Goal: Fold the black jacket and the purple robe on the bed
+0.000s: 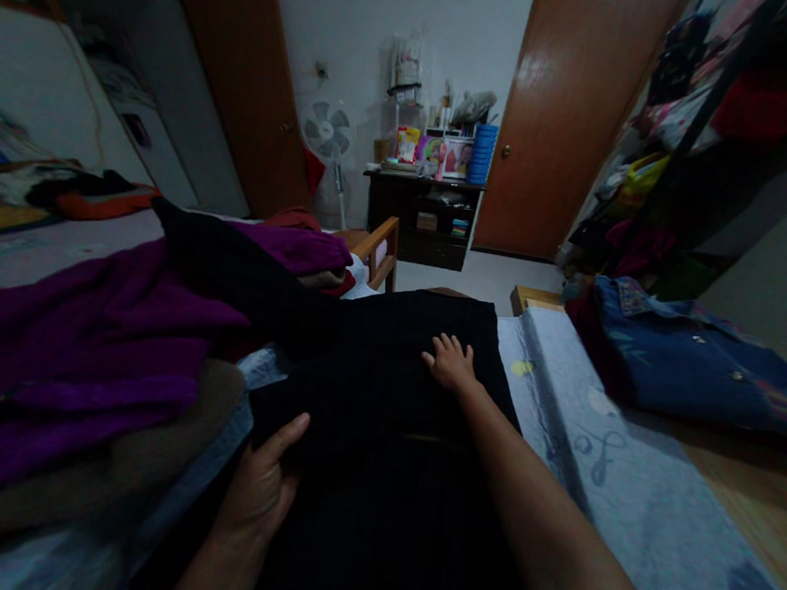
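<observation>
A black garment (pixel 386 360) lies spread in front of me, with one long part, perhaps a sleeve, reaching to the upper left over a purple garment (pixel 115 301). My left hand (pixel 258 483) grips its near left edge, thumb on top and the fingers partly hidden by the cloth. Farther forward, my right hand (pixel 453 363) rests on the black fabric with its fingers spread. The lower part of the cloth is too dark to show folds.
A folded blue denim garment (pixel 699 358) lies at right, beside a pale patterned sheet (pixel 566 400). Purple and brown clothes are heaped at left. Farther off stand a wooden chair (pixel 388 247), a fan (pixel 328 131) and a dark cabinet (pixel 420 222). Clothes hang at upper right.
</observation>
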`<move>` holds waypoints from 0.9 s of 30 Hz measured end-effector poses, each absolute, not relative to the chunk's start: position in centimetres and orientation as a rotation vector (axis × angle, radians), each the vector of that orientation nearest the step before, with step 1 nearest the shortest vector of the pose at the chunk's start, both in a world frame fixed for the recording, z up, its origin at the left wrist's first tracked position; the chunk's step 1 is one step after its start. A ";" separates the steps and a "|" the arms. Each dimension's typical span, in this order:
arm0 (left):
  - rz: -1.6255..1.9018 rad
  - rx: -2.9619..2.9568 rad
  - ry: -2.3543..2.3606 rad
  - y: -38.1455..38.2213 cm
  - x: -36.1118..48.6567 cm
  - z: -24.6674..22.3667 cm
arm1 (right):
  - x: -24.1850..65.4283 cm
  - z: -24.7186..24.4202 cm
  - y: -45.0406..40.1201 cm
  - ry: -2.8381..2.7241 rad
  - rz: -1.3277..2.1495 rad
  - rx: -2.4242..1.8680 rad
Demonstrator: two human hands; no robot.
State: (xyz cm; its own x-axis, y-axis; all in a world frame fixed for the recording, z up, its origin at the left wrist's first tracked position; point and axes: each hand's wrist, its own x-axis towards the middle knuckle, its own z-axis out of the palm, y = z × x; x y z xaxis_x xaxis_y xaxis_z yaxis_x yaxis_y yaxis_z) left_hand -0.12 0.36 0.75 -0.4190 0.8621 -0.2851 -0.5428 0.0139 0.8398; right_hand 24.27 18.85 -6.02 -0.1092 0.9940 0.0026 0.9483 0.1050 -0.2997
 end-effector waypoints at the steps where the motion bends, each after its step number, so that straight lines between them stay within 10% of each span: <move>1: 1.624 0.385 1.172 0.2 0.1 0.8 | 24.4 -6.5 18.9 -2.193 0.365 -1.966; 27: 0.522 1.624 0.694 -3.8 3.3 0.4 | 33.2 -5.1 24.3 -1.949 0.624 -1.836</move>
State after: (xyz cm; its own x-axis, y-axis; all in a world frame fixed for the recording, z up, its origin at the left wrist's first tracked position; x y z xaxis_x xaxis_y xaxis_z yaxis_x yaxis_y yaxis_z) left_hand 3.33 -3.84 0.44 0.7182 0.6944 -0.0461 0.1482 -0.0879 0.9850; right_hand 33.15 24.33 -5.08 -0.0661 0.9976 -0.0209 0.8244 0.0428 -0.5643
